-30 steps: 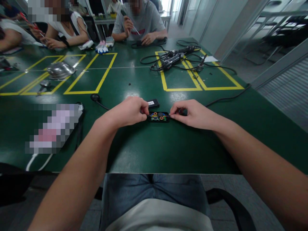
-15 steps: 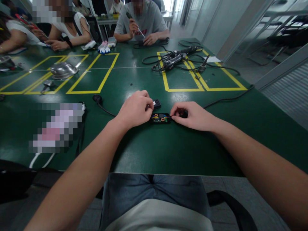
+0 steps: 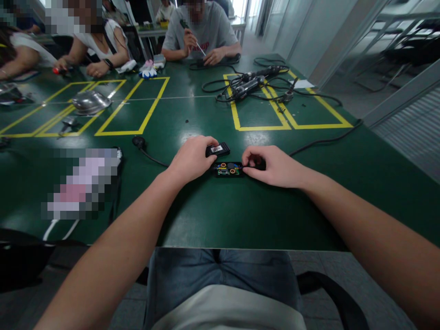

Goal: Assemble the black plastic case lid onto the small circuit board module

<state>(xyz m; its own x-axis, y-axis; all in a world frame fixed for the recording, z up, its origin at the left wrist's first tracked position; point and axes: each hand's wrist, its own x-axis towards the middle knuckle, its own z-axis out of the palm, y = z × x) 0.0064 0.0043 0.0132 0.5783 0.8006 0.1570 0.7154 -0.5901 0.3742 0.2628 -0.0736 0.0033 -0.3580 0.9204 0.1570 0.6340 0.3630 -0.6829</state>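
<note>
A small open black case (image 3: pixel 228 175) lies on the green table in front of me, showing a circuit board, coloured wires and copper-coloured ring coils inside. Behind it is its ribbed black cover (image 3: pixel 223 149), which carries a white label. My left hand (image 3: pixel 192 156) has its thumb and fingers around the cover's left end. At the case's right end, my right hand (image 3: pixel 275 166) pinches the black cable where it meets the case. A black plug (image 3: pixel 139 142) on a cord lies to the left, and the cord runs under my left hand.
A blurred-out object (image 3: pixel 80 181) with white cords lies at the left. Farther back are a metal bowl-like part (image 3: pixel 91 101), a pile of cabled tools (image 3: pixel 249 86) and yellow tape rectangles. Across the table, a person (image 3: pixel 202 34) holds a screwdriver; other people sit at the left.
My left hand has left the case's left end and closed on the cover behind it. My right hand stays at the cable. At the far left, a co-worker's hands have lowered to the table.
</note>
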